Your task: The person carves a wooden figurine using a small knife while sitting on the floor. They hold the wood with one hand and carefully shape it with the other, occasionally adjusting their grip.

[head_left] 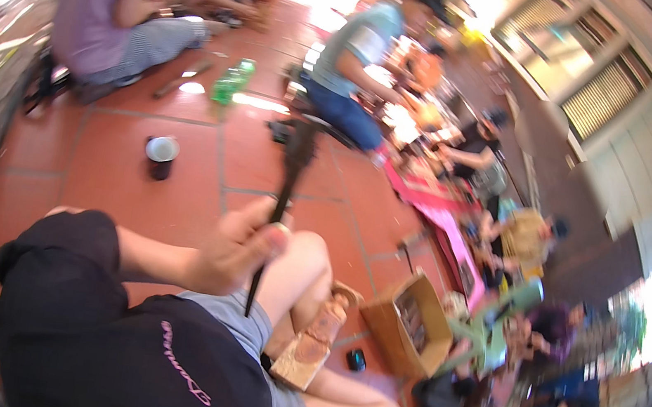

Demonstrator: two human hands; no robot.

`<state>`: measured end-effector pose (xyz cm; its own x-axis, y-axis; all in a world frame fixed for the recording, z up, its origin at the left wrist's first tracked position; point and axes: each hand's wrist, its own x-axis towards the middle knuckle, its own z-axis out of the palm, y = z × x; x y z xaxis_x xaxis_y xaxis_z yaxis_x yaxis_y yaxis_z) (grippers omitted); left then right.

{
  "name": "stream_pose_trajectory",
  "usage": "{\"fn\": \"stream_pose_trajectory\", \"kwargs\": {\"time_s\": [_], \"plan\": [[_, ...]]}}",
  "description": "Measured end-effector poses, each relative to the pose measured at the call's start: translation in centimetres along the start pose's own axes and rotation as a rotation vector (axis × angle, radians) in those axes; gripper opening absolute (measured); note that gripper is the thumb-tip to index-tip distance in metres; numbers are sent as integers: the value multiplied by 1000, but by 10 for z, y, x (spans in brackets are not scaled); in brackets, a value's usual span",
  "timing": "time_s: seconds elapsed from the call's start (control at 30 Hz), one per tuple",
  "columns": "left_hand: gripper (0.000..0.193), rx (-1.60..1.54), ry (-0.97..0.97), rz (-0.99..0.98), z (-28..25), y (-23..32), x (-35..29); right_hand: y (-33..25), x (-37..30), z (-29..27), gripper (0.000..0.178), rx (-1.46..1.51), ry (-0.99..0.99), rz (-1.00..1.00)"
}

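Observation:
My left hand [240,250] is raised above my knee, its fingers closed round a long dark tool [296,158]. The tool is broad at its upper end and tapers to a narrow tip below the hand; blur hides its exact kind. Between my bare legs rests a carved wooden block [310,343], pale and squared at its near end, with rounded, darker shapes farther up. The tool is apart from the block. My right hand does not show.
A cardboard box [409,323] holding things stands beyond my legs, near a small dark object [356,360]. On the red tiles are a cup [160,155] and a green plastic bottle [233,81]. Several people sit around, one in a light blue shirt [356,49].

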<state>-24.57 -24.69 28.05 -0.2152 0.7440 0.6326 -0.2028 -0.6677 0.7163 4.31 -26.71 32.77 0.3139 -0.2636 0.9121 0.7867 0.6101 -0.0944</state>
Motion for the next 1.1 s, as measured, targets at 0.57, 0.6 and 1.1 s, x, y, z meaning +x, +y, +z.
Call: {"fn": "stream_pose_trajectory", "kwargs": {"time_s": [0.57, 0.6, 1.1], "plan": [[25, 290, -129, 159, -4, -4, -10, -1, -225, 111, 18, 817, -1409, 1055], [25, 270, -127, 163, -1, -4, -10, 4, -232, 109, 17, 843, -1359, 1117], [31, 287, -20, 15, 6, -16, -21, -75, -132, 113, 16, 587, -1437, 832]]}}
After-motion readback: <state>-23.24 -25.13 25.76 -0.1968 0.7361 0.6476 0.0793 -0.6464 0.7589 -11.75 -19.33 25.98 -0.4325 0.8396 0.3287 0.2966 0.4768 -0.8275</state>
